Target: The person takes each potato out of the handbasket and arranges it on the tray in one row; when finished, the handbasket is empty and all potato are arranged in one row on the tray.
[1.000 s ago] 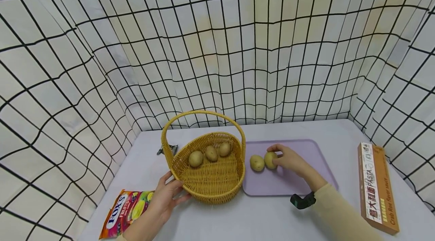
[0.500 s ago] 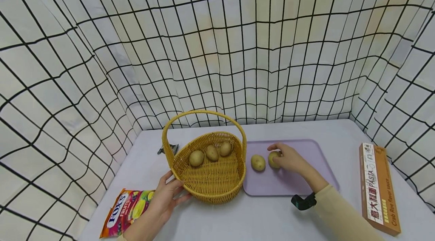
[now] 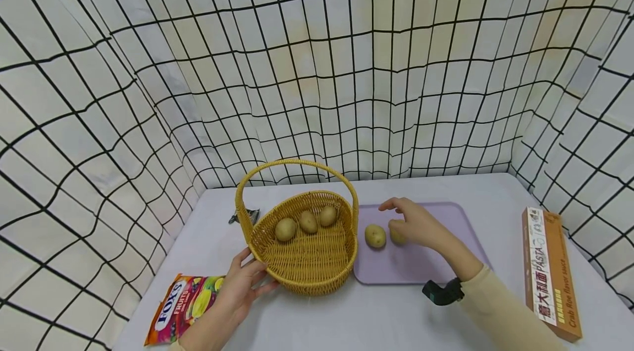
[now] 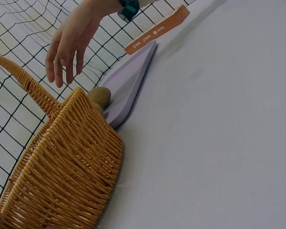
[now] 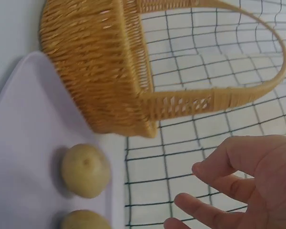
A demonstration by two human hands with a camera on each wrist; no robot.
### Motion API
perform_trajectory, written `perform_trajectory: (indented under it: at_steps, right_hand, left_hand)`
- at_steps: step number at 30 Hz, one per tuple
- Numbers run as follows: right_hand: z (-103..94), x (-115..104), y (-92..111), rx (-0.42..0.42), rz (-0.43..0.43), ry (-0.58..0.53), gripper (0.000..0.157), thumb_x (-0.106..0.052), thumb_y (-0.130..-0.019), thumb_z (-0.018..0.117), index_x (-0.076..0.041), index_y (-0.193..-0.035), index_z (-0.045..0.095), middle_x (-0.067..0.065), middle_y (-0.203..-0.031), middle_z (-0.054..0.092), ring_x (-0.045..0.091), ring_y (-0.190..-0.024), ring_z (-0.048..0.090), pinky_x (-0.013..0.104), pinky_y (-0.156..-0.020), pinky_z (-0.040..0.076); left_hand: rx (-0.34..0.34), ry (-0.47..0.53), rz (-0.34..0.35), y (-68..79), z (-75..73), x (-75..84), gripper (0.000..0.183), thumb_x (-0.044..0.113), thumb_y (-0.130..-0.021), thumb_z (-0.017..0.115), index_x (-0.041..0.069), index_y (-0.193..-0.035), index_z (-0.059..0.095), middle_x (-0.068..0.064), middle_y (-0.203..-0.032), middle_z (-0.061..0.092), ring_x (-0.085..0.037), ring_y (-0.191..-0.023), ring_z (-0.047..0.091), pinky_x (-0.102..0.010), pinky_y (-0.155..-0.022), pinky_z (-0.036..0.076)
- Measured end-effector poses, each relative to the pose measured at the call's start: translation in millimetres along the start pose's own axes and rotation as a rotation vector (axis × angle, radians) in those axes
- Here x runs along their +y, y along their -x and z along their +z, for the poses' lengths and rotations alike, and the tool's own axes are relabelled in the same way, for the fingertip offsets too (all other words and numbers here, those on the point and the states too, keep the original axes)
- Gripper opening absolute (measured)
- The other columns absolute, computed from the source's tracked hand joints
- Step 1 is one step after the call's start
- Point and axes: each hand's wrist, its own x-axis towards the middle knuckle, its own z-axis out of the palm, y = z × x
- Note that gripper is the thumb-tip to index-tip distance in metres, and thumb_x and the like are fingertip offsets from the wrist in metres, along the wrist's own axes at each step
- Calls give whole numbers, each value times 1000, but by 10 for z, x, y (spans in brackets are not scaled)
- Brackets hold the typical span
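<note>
In the head view a yellow wicker basket (image 3: 312,279) with a tall handle holds 3 potatoes (image 3: 308,222) along its back. My left hand (image 3: 238,290) grips the basket's left front side at the rim. Only its fingertips show at the bottom left of the left wrist view. Above the lilac tray (image 3: 426,271) my right hand (image 3: 421,224) hovers with spread, lightly bent fingers, holding nothing. Two more potatoes lie on that tray: one potato (image 3: 375,236) near the basket, another potato (image 3: 398,234) partly hidden by the right hand. In the right wrist view both potatoes (image 5: 86,171) sit below the fingers.
A pasta box (image 3: 551,274) lies at the right of the white table (image 3: 317,323). A colourful candy bag (image 3: 183,310) is beside the left forearm. Behind the basket's left side is a small dark packet (image 3: 254,215). Black-gridded white netting (image 3: 317,65) surrounds the table.
My right hand shifted a potato slightly right on the tray, away from its neighbour, then let go and rose. The left hand and the basket have stayed in place.
</note>
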Motion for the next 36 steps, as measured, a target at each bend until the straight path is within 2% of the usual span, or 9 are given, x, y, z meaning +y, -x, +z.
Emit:
perform_trajectory:
  at_steps: [4,10,15,22,29,36]
  right_hand:
    - [-55,-212,63,-5,-11,10,40,-10,-93,56,-12,-132,65,14,-143,60,43,-135,52,56,-102,51]
    - [-119,-513,135,-2,-52,30,38,-12,-93,59,-17,-130,66,11,-143,60,37,-136,53,57,-106,50]
    - [-184,-752,159,-3,-93,59,36,-13,-94,60,-14,-130,66,7,-136,65,37,-131,55,57,-106,50]
    - [-219,-1088,158,-41,-144,73,35,-15,-96,60,-14,-131,65,3,-134,67,31,-125,59,50,-104,53]
    - [-180,-1378,92,-100,-185,57,32,-18,-96,66,-17,-128,66,-4,-127,69,21,-116,62,44,-98,55]
    - [-38,-1580,-54,-151,-249,126,32,-18,-96,63,-17,-127,67,-3,-121,70,12,-97,62,32,-85,56]
  left_hand:
    - [0,4,-2,1,1,4,85,5,-102,48,9,-166,-7,-31,-164,21,-47,-149,35,-56,-102,57]
    - [5,6,-2,1,-2,-1,84,5,-103,49,9,-166,-7,-31,-164,21,-47,-149,35,-55,-102,57]
    - [5,9,-6,-10,-3,-5,84,6,-103,48,9,-166,-7,-31,-164,20,-47,-149,35,-56,-102,57]
    - [4,9,-8,-11,-7,-6,84,6,-103,48,10,-166,-6,-30,-165,20,-47,-149,35,-56,-102,57]
    - [4,11,-10,-4,0,-2,85,5,-102,49,9,-166,-6,-31,-165,19,-48,-149,34,-56,-103,56]
    - [11,9,-10,-8,-3,-2,85,5,-102,49,9,-166,-7,-31,-164,20,-49,-148,35,-56,-103,56]
